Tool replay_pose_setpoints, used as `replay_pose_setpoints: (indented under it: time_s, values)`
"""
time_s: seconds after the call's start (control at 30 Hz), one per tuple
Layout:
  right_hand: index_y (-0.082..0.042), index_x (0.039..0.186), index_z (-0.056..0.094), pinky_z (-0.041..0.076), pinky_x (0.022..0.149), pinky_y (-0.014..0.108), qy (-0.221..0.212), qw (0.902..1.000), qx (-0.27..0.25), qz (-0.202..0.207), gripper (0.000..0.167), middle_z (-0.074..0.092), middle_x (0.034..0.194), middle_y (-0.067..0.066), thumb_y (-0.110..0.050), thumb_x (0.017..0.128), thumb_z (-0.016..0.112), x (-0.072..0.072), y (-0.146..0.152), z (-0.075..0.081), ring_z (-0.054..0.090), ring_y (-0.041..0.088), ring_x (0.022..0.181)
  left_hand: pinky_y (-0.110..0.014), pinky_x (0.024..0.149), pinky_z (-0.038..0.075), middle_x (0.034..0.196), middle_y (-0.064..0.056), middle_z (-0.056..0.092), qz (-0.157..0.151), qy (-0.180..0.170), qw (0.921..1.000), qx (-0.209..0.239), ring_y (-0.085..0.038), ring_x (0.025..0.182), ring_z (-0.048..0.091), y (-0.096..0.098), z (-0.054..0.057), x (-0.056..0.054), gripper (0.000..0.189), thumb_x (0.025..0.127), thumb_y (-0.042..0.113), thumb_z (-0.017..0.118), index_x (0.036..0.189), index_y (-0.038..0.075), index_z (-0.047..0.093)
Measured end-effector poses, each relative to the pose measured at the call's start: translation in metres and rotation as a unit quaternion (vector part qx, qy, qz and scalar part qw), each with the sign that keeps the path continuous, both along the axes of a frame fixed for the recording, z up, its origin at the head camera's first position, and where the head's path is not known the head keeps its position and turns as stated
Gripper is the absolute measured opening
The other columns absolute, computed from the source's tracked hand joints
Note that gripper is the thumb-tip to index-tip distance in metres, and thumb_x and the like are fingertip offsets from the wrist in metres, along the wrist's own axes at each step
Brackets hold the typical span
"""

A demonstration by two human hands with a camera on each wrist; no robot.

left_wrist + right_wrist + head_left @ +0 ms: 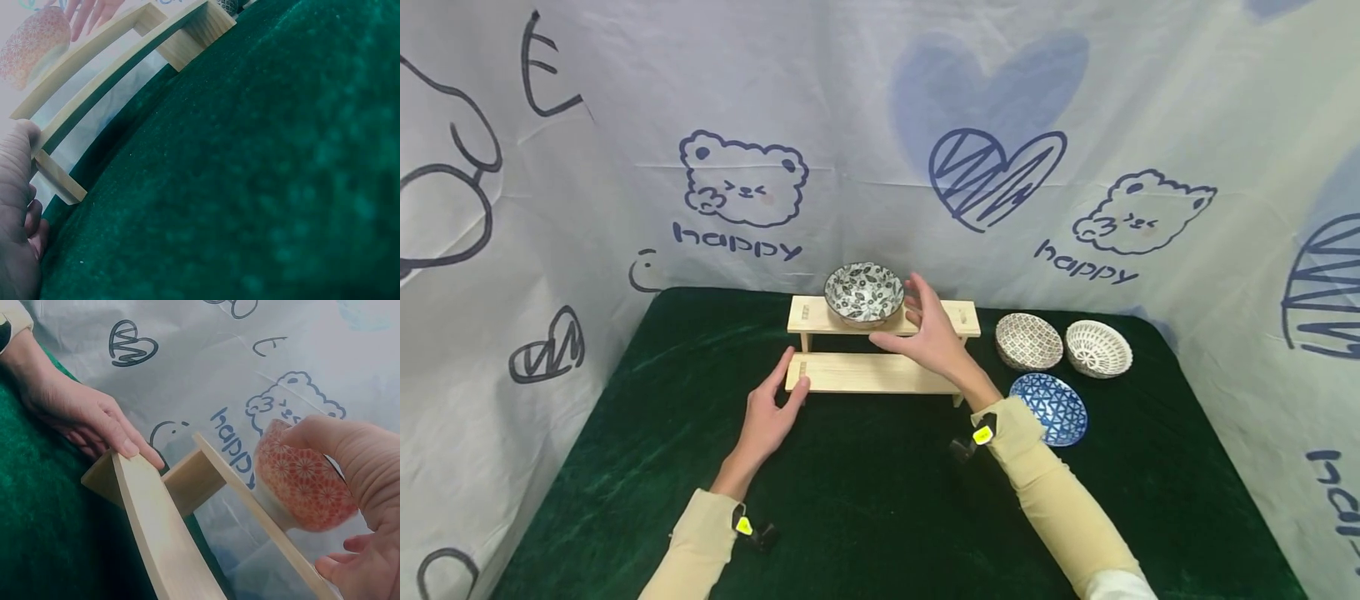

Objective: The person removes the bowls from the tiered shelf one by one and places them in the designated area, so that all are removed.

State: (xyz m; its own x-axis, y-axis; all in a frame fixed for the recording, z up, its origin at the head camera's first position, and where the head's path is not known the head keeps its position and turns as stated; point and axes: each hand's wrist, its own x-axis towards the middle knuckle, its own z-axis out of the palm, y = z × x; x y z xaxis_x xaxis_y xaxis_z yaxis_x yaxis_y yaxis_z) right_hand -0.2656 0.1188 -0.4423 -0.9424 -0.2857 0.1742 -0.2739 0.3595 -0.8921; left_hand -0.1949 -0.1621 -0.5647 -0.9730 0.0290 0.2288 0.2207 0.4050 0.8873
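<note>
A two-tier wooden stand sits on the green cloth. On its upper shelf rests a bowl, dark leaf-patterned inside and, in the right wrist view, reddish floral outside. My left hand holds the left end of the lower shelf, thumb at the front edge and fingers at the side. Beside the bowl's right side is my right hand, its thumb and fingers spread apart. In the right wrist view its thumb overlaps the bowl; whether it touches, I cannot tell.
Right of the stand lie a brown-patterned bowl, a white bowl with dark marks and a blue-patterned dish, partly behind the right sleeve. A white printed curtain hangs behind the green cloth.
</note>
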Motion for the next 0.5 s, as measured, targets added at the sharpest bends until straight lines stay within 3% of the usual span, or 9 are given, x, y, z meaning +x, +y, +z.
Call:
replay_pose_setpoints:
  time_s: [0.3, 0.5]
  values:
    - [-0.004, 0.166, 0.017, 0.039, 0.120, 0.042, -0.002, 0.9998, -0.007, -0.016, 0.118, 0.025, 0.169, 0.020, -0.028, 0.079, 0.092, -0.011, -0.017, -0.002, 0.039, 0.033, 0.150, -0.051, 0.125, 0.029, 0.167, -0.004, 0.037, 0.000, 0.001, 1.0000, 0.000, -0.025, 0.154, 0.036, 0.000, 0.000, 0.000, 0.066, 0.107, 0.037, 0.060, 0.163, 0.010, 0.036]
    - [-0.005, 0.165, 0.022, 0.042, 0.117, 0.045, 0.003, 0.9996, -0.010, -0.026, 0.116, 0.036, 0.162, 0.018, -0.032, 0.077, 0.093, -0.016, -0.024, -0.002, 0.045, 0.031, 0.144, -0.052, 0.125, 0.029, 0.167, -0.005, 0.037, -0.001, 0.002, 1.0000, -0.002, -0.026, 0.154, 0.036, -0.001, 0.000, 0.000, 0.067, 0.107, 0.036, 0.060, 0.163, 0.009, 0.035]
